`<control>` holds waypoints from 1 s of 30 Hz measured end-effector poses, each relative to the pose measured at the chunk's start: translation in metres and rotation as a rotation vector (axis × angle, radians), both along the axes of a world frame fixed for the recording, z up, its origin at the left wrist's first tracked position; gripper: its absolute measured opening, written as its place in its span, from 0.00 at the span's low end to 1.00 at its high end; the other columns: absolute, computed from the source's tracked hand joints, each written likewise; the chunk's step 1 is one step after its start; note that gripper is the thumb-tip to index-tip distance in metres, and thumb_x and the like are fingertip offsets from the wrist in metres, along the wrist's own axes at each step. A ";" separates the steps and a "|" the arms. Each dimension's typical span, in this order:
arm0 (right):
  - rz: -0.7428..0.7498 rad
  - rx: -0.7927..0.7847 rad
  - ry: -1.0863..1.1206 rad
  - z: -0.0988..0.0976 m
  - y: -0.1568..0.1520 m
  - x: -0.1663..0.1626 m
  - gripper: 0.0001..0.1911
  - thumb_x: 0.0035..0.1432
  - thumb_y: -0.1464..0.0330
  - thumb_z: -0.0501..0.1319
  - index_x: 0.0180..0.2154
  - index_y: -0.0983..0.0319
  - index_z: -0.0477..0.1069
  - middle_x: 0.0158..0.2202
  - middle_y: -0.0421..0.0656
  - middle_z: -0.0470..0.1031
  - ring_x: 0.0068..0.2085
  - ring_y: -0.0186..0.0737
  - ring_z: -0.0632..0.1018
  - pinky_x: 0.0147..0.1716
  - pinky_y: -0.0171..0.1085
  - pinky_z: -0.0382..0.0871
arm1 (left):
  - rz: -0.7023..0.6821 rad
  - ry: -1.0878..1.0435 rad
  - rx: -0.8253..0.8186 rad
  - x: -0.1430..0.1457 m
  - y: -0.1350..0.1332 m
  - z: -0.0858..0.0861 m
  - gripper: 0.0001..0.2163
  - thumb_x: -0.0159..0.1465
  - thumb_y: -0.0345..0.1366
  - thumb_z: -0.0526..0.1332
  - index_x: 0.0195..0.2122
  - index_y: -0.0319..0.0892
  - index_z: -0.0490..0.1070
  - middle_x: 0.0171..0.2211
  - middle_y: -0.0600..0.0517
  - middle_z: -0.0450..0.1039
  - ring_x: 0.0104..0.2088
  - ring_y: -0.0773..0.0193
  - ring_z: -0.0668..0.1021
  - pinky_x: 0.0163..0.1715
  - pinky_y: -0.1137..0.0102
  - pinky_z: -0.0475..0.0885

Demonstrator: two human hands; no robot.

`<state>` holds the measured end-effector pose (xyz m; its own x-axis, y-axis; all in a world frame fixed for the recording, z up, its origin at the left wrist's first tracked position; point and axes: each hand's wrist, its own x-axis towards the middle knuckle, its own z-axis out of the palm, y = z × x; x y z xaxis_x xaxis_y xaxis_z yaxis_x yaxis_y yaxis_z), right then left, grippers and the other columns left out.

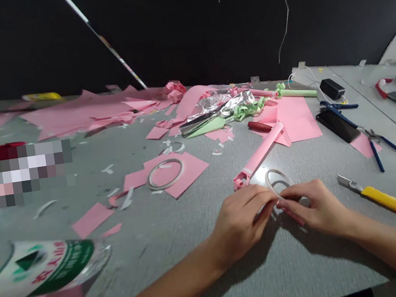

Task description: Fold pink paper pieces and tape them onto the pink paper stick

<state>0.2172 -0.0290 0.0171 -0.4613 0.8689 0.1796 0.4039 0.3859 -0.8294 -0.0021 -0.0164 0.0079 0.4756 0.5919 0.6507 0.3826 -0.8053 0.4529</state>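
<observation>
Just above the grey table, a thin white roll of tape [278, 172] stands on edge between my two hands. My left hand [240, 214] pinches its near rim with the fingertips. Opposite it, my right hand [311, 206] is also closed on the near rim, thumb and index finger together. Whether a tape end has been lifted is too small to tell. Right beyond the hands lies a rolled pink paper tube [259, 153] with a white band and a folded end. A yellow utility knife [385, 200], blade showing, rests to the right of my right hand.
Another tape roll [166, 174] lies on pink paper [193, 169] to the left. A water bottle [52, 267] lies at the near left. Pliers [373, 136], a black phone [338, 125] and a black box [332, 89] are at right. Crumpled foil [242, 99] and green paper strips [251, 109] lie behind.
</observation>
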 end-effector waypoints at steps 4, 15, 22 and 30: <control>-0.058 0.103 -0.057 -0.010 -0.002 -0.002 0.15 0.73 0.65 0.59 0.34 0.62 0.80 0.29 0.43 0.81 0.28 0.36 0.76 0.31 0.35 0.66 | -0.003 -0.044 -0.068 0.003 -0.001 -0.004 0.05 0.71 0.27 0.63 0.37 0.43 0.74 0.32 0.52 0.81 0.32 0.64 0.82 0.36 0.71 0.77; -0.154 0.249 -0.138 -0.019 -0.003 -0.001 0.16 0.75 0.64 0.58 0.40 0.62 0.83 0.29 0.45 0.82 0.26 0.37 0.77 0.29 0.35 0.66 | 0.091 -0.096 -0.164 0.002 -0.004 -0.010 0.07 0.73 0.33 0.67 0.51 0.41 0.76 0.40 0.49 0.84 0.33 0.64 0.83 0.39 0.69 0.80; -0.169 0.240 -0.183 -0.025 -0.003 -0.002 0.16 0.76 0.64 0.58 0.41 0.61 0.83 0.32 0.46 0.84 0.30 0.39 0.81 0.32 0.35 0.70 | 0.023 -0.036 -0.053 0.004 -0.005 -0.012 0.06 0.73 0.28 0.64 0.49 0.41 0.78 0.42 0.48 0.85 0.40 0.61 0.86 0.43 0.69 0.80; -0.180 0.328 -0.140 -0.023 -0.004 -0.003 0.13 0.75 0.65 0.60 0.41 0.63 0.82 0.29 0.45 0.82 0.27 0.39 0.80 0.30 0.35 0.68 | 0.033 -0.116 -0.193 0.006 -0.001 -0.007 0.04 0.72 0.28 0.65 0.38 0.42 0.75 0.35 0.51 0.81 0.35 0.63 0.83 0.39 0.71 0.79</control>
<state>0.2137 -0.0327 -0.0064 -0.3466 0.8453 0.4066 0.5901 0.5334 -0.6060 0.0039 -0.0170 0.0012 0.3823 0.7250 0.5730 0.3438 -0.6871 0.6400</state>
